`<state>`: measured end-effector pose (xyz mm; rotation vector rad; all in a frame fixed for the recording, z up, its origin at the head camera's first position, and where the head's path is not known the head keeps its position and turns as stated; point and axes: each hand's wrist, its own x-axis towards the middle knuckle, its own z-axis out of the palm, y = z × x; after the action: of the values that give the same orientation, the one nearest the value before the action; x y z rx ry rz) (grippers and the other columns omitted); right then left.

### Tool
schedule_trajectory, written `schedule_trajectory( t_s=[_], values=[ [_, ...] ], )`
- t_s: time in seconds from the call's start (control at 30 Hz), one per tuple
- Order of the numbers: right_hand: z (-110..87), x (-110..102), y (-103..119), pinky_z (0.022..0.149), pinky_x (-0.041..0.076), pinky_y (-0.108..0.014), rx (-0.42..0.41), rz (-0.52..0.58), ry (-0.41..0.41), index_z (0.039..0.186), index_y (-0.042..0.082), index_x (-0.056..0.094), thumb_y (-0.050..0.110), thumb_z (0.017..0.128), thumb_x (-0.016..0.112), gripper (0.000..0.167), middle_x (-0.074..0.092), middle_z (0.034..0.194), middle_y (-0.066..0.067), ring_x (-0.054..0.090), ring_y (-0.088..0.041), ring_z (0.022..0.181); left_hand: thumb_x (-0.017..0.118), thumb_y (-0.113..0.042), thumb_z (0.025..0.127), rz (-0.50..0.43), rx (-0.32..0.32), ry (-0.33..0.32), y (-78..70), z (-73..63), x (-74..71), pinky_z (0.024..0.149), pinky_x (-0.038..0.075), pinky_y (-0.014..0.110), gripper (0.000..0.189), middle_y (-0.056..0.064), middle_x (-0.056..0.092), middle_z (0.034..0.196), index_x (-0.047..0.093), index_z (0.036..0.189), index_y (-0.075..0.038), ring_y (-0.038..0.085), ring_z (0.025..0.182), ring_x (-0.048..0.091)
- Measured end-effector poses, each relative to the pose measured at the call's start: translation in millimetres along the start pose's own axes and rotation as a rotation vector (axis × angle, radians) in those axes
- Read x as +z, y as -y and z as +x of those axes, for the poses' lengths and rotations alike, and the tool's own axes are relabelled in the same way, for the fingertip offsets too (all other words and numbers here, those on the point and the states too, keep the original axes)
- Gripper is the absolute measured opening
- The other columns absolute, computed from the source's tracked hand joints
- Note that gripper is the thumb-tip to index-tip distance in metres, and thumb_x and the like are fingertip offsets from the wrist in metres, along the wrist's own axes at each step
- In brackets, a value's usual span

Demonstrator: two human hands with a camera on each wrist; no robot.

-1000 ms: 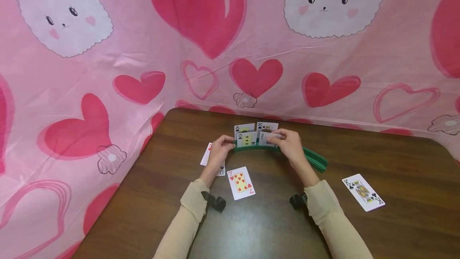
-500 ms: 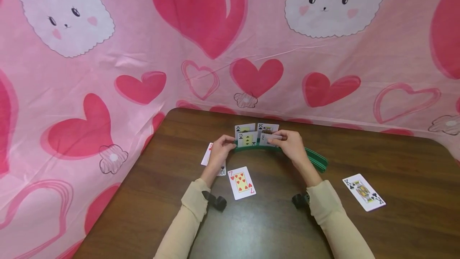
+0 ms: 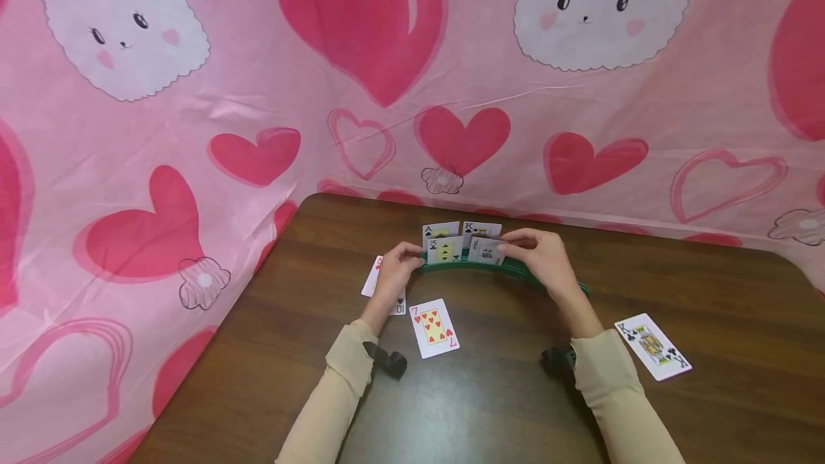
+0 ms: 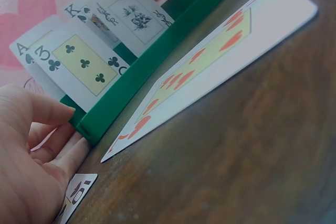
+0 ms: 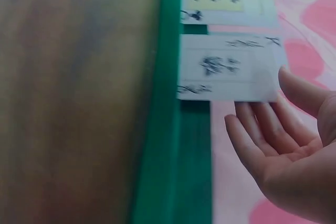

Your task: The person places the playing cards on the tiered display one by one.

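As the left hand pinches the green rack at nine o'clock, the right hand, fingers loosely spread, should steady the joker lightly from three o'clock.

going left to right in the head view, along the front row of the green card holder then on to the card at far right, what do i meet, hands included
Left hand → three of clubs → joker → right hand → king of clubs.
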<state>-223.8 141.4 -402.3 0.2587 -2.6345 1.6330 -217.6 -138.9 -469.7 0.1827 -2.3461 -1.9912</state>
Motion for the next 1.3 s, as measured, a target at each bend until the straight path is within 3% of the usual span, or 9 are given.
schedule_trajectory(
  t_s=[0.2, 0.33, 0.4, 0.5, 0.63, 0.77, 1.07, 1.3],
  values=[
    [-6.4, -14, 15, 0.074, 0.050, -0.017, -0.030, 0.040, -0.130, 0.114, -0.001, 0.076, 0.030, 0.096, 0.076, 0.036, 0.077, 0.103, -0.009, 0.065, -0.006, 0.086, 0.065, -0.009, 0.100, 0.032, -0.018, 0.004, -4.7, -3.1, -2.9, 0.104, 0.049, 0.044, 0.020, 0.010, 0.068, 0.125, 0.072, 0.119, -0.006, 0.027, 0.113, 0.063],
    [-12.2, -18, 26, 0.074, 0.050, -0.019, -0.050, 0.080, -0.148, 0.113, -0.001, 0.076, 0.031, 0.096, 0.077, 0.036, 0.076, 0.097, 0.004, 0.062, -0.010, 0.087, 0.064, -0.007, 0.100, 0.080, 0.020, 0.028, -11.2, -4.0, -4.6, 0.103, 0.050, 0.045, 0.020, 0.013, 0.068, 0.124, 0.070, 0.119, -0.004, 0.029, 0.113, 0.063],
    [-15.2, -18, 30, 0.076, 0.051, -0.019, -0.058, 0.091, -0.116, 0.113, -0.001, 0.076, 0.031, 0.096, 0.076, 0.036, 0.075, 0.095, 0.006, 0.062, -0.011, 0.088, 0.064, -0.005, 0.100, 0.116, 0.042, 0.039, -14.3, -3.9, -5.6, 0.103, 0.050, 0.045, 0.020, 0.013, 0.068, 0.124, 0.070, 0.119, -0.003, 0.030, 0.113, 0.063],
    [-18.9, -13, 35, 0.080, 0.054, -0.019, -0.070, 0.112, -0.052, 0.114, -0.003, 0.075, 0.027, 0.097, 0.075, 0.034, 0.077, 0.099, -0.002, 0.066, -0.013, 0.089, 0.065, -0.004, 0.099, 0.164, 0.065, 0.055, -17.1, -3.9, -6.7, 0.102, 0.051, 0.045, 0.021, 0.014, 0.069, 0.124, 0.070, 0.120, -0.003, 0.030, 0.114, 0.064],
    [-20.5, 0, 34, 0.083, 0.057, -0.025, -0.074, 0.114, 0.047, 0.116, -0.005, 0.074, 0.022, 0.097, 0.075, 0.032, 0.076, 0.107, -0.016, 0.072, -0.028, 0.093, 0.066, -0.003, 0.098, 0.184, 0.079, 0.067, -16.4, -3.4, -7.0, 0.102, 0.051, 0.045, 0.022, 0.014, 0.069, 0.123, 0.070, 0.120, -0.003, 0.031, 0.114, 0.064],
    [-21.4, 17, 32, 0.084, 0.059, -0.032, -0.062, 0.122, 0.138, 0.116, -0.007, 0.072, 0.015, 0.097, 0.074, 0.030, 0.075, 0.106, -0.019, 0.071, -0.042, 0.097, 0.066, -0.003, 0.098, 0.177, 0.069, 0.068, -14.4, -3.2, -6.1, 0.102, 0.051, 0.046, 0.023, 0.015, 0.069, 0.124, 0.070, 0.121, -0.003, 0.031, 0.114, 0.064],
    [-27.1, 53, 29, 0.080, 0.061, -0.040, 0.004, 0.236, 0.308, 0.117, -0.015, 0.066, 0.009, 0.096, 0.073, 0.032, 0.072, 0.104, -0.030, 0.072, -0.044, 0.094, 0.066, -0.001, 0.097, 0.074, 0.012, 0.057, -11.8, -3.1, -3.7, 0.103, 0.051, 0.044, 0.024, 0.017, 0.070, 0.122, 0.069, 0.121, 0.002, 0.031, 0.115, 0.065],
    [-33.9, 75, 27, 0.082, 0.061, -0.042, 0.070, 0.286, 0.380, 0.118, -0.015, 0.065, 0.007, 0.096, 0.072, 0.032, 0.074, 0.103, -0.024, 0.074, -0.035, 0.091, 0.065, -0.002, 0.098, 0.040, -0.003, 0.050, -11.0, -2.5, -2.2, 0.103, 0.051, 0.043, 0.023, 0.016, 0.070, 0.121, 0.070, 0.120, 0.001, 0.030, 0.114, 0.065]
  ],
)
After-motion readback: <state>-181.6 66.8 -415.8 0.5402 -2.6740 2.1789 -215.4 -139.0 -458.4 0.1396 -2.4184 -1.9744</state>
